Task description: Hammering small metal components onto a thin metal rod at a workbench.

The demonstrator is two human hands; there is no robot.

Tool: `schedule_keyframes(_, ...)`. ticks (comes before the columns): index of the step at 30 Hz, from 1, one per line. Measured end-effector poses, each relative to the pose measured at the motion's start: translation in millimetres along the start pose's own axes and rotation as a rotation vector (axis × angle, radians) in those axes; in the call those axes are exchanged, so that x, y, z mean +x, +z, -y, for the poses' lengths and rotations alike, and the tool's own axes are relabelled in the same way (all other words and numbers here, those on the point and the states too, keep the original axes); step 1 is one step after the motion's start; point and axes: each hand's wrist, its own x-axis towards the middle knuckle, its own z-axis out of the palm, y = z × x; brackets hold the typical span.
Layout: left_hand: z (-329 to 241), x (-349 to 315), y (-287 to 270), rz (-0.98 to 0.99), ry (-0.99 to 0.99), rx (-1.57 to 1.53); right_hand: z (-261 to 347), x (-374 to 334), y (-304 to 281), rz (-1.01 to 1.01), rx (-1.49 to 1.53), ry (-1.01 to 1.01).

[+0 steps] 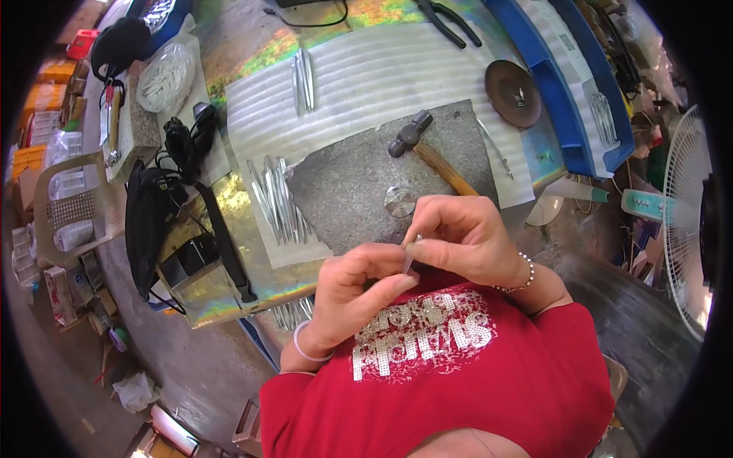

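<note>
Close in front of my chest, my left hand (360, 288) and my right hand (462, 238) meet, fingers pinched around a slim silvery metal piece (409, 263). Most of that piece is hidden by the fingers. Just beyond them a grey stone slab (343, 187) lies on white foam sheeting. On the slab rest a small round shiny metal block (399, 201) and a hammer (443, 168), its wooden handle running toward my right hand. To the left of the slab lies a loose pile of slim silvery metal pieces (276, 200).
A smaller bundle of metal pieces (303, 82) lies farther back on the foam. Pliers (450, 23), a brown round dish (512, 93) and a blue tray (561, 130) are at the back right. A black bag (156, 221) sits left; a fan (687, 221) stands right.
</note>
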Motion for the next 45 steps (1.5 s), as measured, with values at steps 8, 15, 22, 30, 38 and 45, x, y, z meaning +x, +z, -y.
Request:
schedule_keyframes(8, 3, 6, -5, 0.131, -0.179, -0.297, -2, 8, 5, -0.049, 0.283, 0.294)
schedule_keyframes(15, 6, 14, -7, 0.157, -0.218, -0.41, -1, 16, 3, -0.061, 0.308, 0.42)
schedule_keyframes(22, 9, 14, -10, 0.199, -0.161, -0.41, 2, 22, 4, -0.03, 0.31, 0.442)
schedule_keyframes(30, 8, 13, -13, 0.219, -0.157, -0.514, 4, 28, 8, -0.014, 0.257, 0.48)
schedule_keyframes(38, 12, 8, -18, 0.214, -0.098, -0.464, 6, 32, 16, -0.002, 0.173, 0.448)
schedule_keyframes(45, 12, 3, -20, 0.239, -0.097, -0.539, 9, 34, 24, 0.013, 0.211, 0.463)
